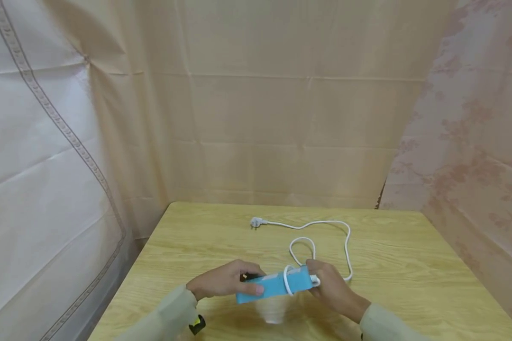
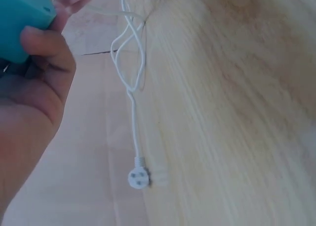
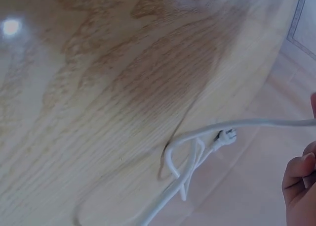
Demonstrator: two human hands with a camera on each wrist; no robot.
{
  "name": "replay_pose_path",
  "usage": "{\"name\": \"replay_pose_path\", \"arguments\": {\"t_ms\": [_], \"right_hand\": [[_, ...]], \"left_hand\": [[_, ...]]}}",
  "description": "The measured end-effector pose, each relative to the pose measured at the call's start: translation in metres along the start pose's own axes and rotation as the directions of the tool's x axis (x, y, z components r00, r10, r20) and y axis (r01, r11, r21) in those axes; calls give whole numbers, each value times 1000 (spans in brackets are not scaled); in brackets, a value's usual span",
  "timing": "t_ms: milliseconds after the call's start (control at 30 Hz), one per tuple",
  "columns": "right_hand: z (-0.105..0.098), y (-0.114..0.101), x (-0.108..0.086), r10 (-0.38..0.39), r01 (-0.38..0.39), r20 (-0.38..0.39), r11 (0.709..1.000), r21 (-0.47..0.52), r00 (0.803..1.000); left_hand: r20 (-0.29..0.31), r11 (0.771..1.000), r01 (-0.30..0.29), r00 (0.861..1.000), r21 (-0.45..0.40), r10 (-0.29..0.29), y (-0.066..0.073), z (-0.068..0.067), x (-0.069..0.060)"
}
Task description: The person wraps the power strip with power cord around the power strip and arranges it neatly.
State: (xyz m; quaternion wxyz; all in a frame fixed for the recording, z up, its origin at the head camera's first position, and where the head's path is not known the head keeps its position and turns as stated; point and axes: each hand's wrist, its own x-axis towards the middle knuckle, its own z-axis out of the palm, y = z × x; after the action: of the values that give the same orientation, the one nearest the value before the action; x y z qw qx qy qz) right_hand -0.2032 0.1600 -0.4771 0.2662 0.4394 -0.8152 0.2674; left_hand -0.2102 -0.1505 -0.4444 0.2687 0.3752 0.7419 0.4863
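Blue power strip, left hand gripping; white cord around

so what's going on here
A person is holding a blue power strip above a wooden table. The left hand grips one end; the right hand is at the other, though exactly what its fingers hold is hard to tell. The white cord loops round the strip near the right hand, with the rest lying loose and the three-pin plug on the table.
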Motion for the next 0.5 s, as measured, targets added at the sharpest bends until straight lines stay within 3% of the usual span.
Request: {"name": "replay_pose_path", "arguments": {"t_ms": [167,333,500], "right_hand": [[-2,-5,3,-84,80,81,996,51,993],[0,-10,6,-108,89,136,987,135,985],[-1,-8,8,-159,146,149,985,94,976]], "left_hand": [[80,996,-69,995,58,64,3,0,2],[141,986,-109,986,122,92,8,2,6],[151,981,-113,985,161,88,10,3,8]]}}
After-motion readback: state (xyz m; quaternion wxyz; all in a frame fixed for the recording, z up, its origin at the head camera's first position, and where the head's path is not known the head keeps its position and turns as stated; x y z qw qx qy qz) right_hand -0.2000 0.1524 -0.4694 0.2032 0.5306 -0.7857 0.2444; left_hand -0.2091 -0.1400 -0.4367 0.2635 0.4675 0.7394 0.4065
